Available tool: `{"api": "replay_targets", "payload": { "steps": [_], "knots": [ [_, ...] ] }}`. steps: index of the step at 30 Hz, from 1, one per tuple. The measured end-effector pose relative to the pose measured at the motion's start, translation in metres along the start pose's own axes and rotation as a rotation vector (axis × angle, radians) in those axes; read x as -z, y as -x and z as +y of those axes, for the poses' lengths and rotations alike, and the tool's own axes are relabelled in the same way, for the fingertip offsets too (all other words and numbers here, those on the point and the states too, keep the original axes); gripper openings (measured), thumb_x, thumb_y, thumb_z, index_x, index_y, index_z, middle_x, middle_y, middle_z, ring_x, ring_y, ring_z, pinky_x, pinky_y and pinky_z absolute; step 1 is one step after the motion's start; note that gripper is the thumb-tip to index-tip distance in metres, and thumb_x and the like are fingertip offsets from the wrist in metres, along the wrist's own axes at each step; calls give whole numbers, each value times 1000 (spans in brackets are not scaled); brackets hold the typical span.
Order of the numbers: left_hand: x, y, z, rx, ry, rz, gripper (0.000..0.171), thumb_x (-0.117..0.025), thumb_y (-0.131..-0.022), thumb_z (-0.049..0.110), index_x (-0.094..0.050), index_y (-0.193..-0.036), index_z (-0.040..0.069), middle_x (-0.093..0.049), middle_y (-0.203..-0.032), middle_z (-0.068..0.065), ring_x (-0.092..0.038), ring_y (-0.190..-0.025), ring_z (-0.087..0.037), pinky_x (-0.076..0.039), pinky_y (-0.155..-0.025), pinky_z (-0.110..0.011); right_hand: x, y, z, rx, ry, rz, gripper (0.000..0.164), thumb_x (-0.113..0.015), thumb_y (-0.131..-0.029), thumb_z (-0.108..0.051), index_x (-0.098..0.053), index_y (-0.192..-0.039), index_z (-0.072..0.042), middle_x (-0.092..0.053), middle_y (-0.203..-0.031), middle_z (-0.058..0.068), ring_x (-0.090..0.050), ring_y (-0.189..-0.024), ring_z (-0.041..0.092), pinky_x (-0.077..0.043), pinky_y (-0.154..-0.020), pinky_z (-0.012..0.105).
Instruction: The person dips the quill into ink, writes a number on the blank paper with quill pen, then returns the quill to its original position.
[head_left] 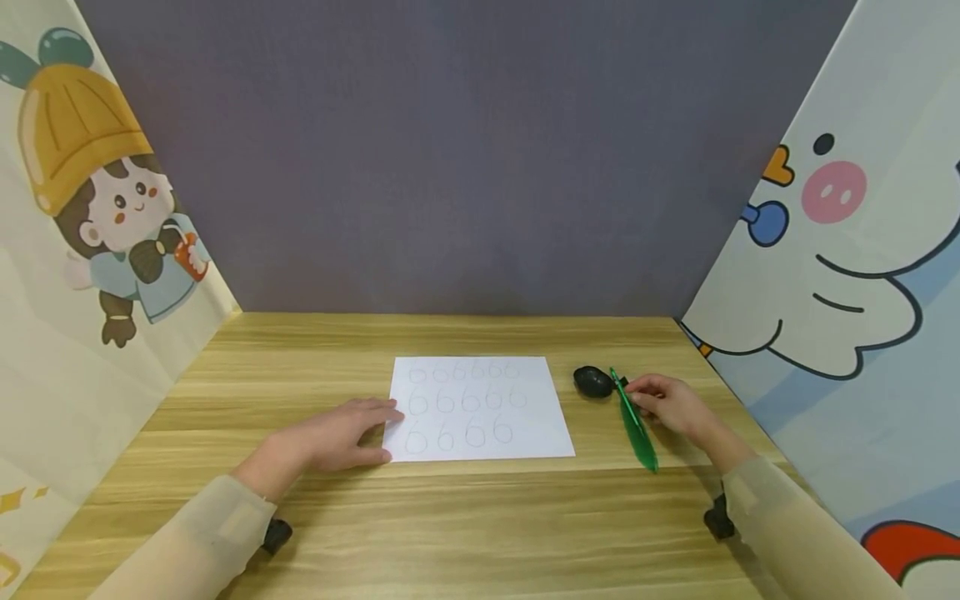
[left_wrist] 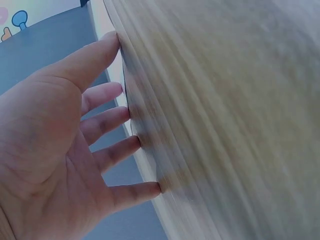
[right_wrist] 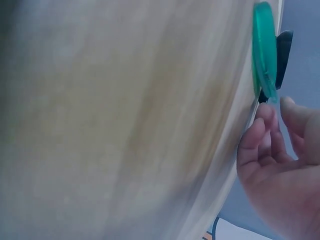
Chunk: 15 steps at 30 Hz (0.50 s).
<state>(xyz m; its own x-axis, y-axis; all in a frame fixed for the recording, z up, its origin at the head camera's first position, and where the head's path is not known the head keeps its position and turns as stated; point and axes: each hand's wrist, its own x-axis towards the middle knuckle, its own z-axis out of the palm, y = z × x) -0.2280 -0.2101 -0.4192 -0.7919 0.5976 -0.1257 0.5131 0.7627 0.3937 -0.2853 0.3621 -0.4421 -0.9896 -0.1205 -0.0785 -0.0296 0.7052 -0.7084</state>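
My left hand (head_left: 348,433) rests at the left edge of a white sheet of paper (head_left: 536,417), its fingers spread and fairly straight in the left wrist view. Rows of pencilled 6-like figures cover the sheet. On the right, the bent fingers and thumb of my right hand (head_left: 670,407) are right at a green leaf-shaped pen (head_left: 640,442) and the short stem of a black oval thing (head_left: 592,382). The pen crosses over that stem. In the right wrist view the tips of thumb and forefinger meet the pen's near end (right_wrist: 272,95); I cannot tell whether they pinch anything.
The wooden table (head_left: 480,525) ends at a grey back panel (head_left: 450,167). Side walls with cartoon pictures stand at left (head_left: 45,275) and right (head_left: 847,317). A black wrist strap part (head_left: 277,535) shows below the left sleeve, another (head_left: 718,518) below the right.
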Motion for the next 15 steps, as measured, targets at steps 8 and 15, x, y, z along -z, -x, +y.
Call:
{"api": "replay_targets", "payload": {
  "steps": [8, 15],
  "knots": [
    [1, 2, 3, 27, -3, 8, 68, -78, -103, 41, -57, -157, 5, -45, -171, -22, -41, -159, -49, -37, -129, -65, -10, 15, -18, 76, 84, 130, 31, -64, -114, -26, -72, -135, -6, -76, -116, 14, -66, -94, 17, -56, -71, 28],
    [2, 3, 3, 33, -28, 20, 69, -77, -103, 44, -57, -157, 7, -41, -175, -21, -41, -160, -48, -39, -128, -65, -30, 28, -55, 177, 87, 108, 32, -69, -111, -31, -74, -130, -6, -77, -112, 10, -63, -86, 14, -54, -69, 26]
  ]
}}
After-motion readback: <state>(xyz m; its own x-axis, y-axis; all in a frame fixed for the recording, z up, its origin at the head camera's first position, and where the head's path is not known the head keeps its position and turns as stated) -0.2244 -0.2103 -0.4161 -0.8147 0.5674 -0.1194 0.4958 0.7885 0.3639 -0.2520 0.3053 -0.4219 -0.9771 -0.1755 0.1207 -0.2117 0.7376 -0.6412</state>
